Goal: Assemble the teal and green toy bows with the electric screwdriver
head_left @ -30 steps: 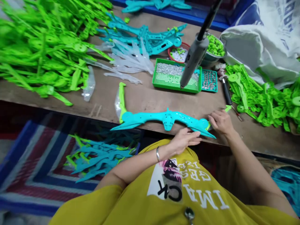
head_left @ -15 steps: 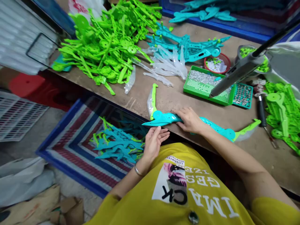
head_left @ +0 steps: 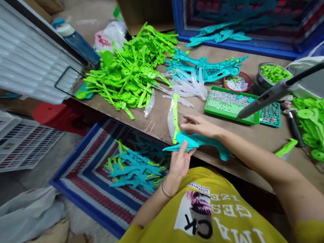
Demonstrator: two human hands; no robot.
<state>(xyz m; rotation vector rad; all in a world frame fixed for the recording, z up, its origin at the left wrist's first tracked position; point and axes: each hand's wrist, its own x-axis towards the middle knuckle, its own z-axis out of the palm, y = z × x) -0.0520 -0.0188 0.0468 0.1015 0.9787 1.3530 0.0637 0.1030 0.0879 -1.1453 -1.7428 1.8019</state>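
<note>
A long teal plastic part (head_left: 206,140) with a pointed end lies at the table's front edge. My left hand (head_left: 180,160) grips it near that end, thumb on top and fingers underneath. A lime-green arm (head_left: 175,116) with a clear plastic blade (head_left: 171,121) stands out from its rounded joint. My right hand (head_left: 198,125) is over the teal part, its fingers stretched toward the green arm; whether they touch it I cannot tell. Past my right forearm, another green arm (head_left: 287,148) shows; the forearm hides the stretch between.
Lime-green parts (head_left: 129,74) are heaped at the back left, beside clear blades (head_left: 188,82) and teal parts (head_left: 205,67). A green tray (head_left: 233,116) holds small metal pieces under a hanging screwdriver (head_left: 265,96). Below the table edge, a blue-rimmed bin (head_left: 83,209) holds finished-looking teal-and-green pieces (head_left: 136,168).
My left hand has closed on the pointed end of the teal part. My right hand has lifted off its middle and moved toward the green arm. The view has shifted.
</note>
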